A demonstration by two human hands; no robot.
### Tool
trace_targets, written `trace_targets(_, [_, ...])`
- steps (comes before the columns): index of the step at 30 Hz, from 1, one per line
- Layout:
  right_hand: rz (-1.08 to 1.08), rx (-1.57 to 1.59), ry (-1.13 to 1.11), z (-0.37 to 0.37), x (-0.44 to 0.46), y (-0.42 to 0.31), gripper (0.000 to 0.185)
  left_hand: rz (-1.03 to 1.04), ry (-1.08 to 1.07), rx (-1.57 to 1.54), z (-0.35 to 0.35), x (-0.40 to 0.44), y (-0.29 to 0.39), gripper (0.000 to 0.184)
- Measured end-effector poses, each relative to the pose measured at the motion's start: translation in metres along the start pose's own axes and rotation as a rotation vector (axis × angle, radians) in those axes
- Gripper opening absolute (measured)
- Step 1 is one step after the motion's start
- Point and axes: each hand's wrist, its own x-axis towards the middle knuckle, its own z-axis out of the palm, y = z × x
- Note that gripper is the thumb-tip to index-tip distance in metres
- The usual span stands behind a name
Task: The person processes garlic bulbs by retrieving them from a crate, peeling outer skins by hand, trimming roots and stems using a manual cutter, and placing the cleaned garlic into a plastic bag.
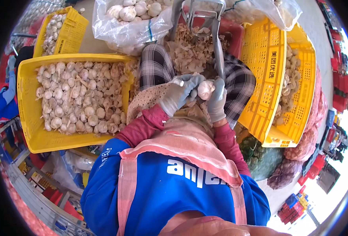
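To my left I have a crate (24,106) of garlic (81,94), with a second crate (69,33) beyond it at far left. Farther ahead, a bag (154,33) sits left of a tub (237,35) of peels (189,53), a frame (217,43) above it. On my right, another crate (262,74) stands; sacks (284,173) lie on its near side. Centrally, a bulb (206,90) sits between my left hand (182,93) and right hand (217,100).
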Motion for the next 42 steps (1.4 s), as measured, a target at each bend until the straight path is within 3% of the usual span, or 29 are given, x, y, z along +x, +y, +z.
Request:
trace_targets(2, [0.053, -0.011, -0.046, 0.000, 0.002, -0.004, 0.052, 0.034, 0.023, -0.006, -0.006, 0.013, -0.016, 0.034])
trace_targets(4, [0.115, 0.028, -0.009, -0.010, 0.011, 0.021, 0.052, 0.075, 0.166, 0.282, -0.009, 0.025, -0.017, 0.029])
trace_targets(5, [0.134, 0.092, 0.000, -0.019, 0.016, 0.033, 0.049, 0.200, 0.302, 0.741, -0.009, 0.027, -0.011, 0.030])
trace_targets(6, [0.207, 0.341, -0.055, -0.024, 0.019, 0.029, 0.047, 0.437, 0.311, 0.920, -0.025, 0.034, -0.019, 0.032])
trace_targets(7, [0.119, 0.242, 0.056, -0.016, 0.018, 0.011, 0.045, 0.680, 0.313, 1.093, -0.034, 0.037, -0.019, 0.034])
trace_targets(8, [0.035, 0.144, 0.173, -0.009, 0.015, -0.004, 0.044, 0.648, 0.247, 1.094, -0.040, 0.037, -0.023, 0.044])
trace_targets(10, [-0.253, -0.047, 0.197, -0.007, 0.019, 0.004, 0.036, 0.053, 0.123, 0.448, 0.004, 0.005, 0.010, 0.048])
trace_targets(11, [-0.364, -0.126, 0.189, 0.000, 0.018, 0.004, 0.034, -0.067, -0.009, 0.308, 0.008, -0.002, 0.016, 0.055])
trace_targets(13, [-0.263, -0.121, 0.079, 0.019, 0.006, -0.016, 0.031, 0.301, -0.083, 0.373, 0.014, 0.007, -0.006, 0.054])
trace_targets(15, [-0.018, 0.063, 0.019, 0.015, 0.006, -0.014, 0.028, 0.304, -0.029, 0.370, 0.011, 0.007, -0.007, 0.054])
trace_targets(18, [0.076, 0.171, -0.001, 0.015, 0.006, -0.016, 0.027, 0.261, -0.042, 0.464, 0.011, 0.006, -0.009, 0.053])
trace_targets(20, [-0.006, 0.105, 0.110, 0.018, 0.014, -0.009, 0.031, 0.306, -0.022, 0.297, 0.015, 0.005, -0.014, 0.052])
trace_targets(21, [-0.060, 0.052, 0.183, 0.022, 0.017, -0.011, 0.038, 0.262, -0.029, 0.354, 0.013, 0.008, -0.013, 0.052])
trace_targets(22, [0.190, 0.212, 0.186, 0.020, 0.011, -0.019, 0.042, 0.216, -0.033, 0.411, 0.011, 0.009, -0.013, 0.052])
trace_targets(23, [0.202, 0.210, 0.180, 0.021, 0.011, -0.021, 0.042, 0.274, -0.009, 0.294, 0.015, 0.007, -0.017, 0.052])
trace_targets(26, [0.185, 0.177, 0.127, 0.015, 0.015, -0.005, 0.042, 0.263, -0.059, 0.330, -0.002, 0.012, -0.033, 0.052])
trace_targets(28, [0.122, 0.274, 0.328, 0.025, 0.015, -0.008, 0.031, 0.233, -0.036, 0.160, 0.007, 0.004, -0.029, 0.052])
trace_targets(30, [-0.118, 0.146, 0.250, 0.023, 0.015, 0.008, 0.022, 0.154, -0.087, -0.199, 0.012, 0.000, -0.024, 0.053])
trace_targets(32, [-0.324, -0.112, 0.178, 0.025, 0.010, 0.007, 0.027, 0.139, -0.055, -0.251, 0.007, 0.003, -0.025, 0.052])
trace_targets(35, [-0.227, -0.006, 0.189, 0.022, 0.016, 0.010, 0.025, 0.116, -0.009, -0.236, 0.002, 0.001, -0.031, 0.046])
trace_targets(37, [-0.290, -0.078, 0.220, 0.019, 0.021, 0.018, 0.021, 0.111, 0.009, -0.164, -0.010, 0.001, -0.038, 0.043])
trace_targets(42, [-0.043, -0.011, 0.269, 0.013, 0.015, 0.005, 0.018, 0.220, -0.114, -0.138, -0.018, 0.004, -0.043, 0.036])
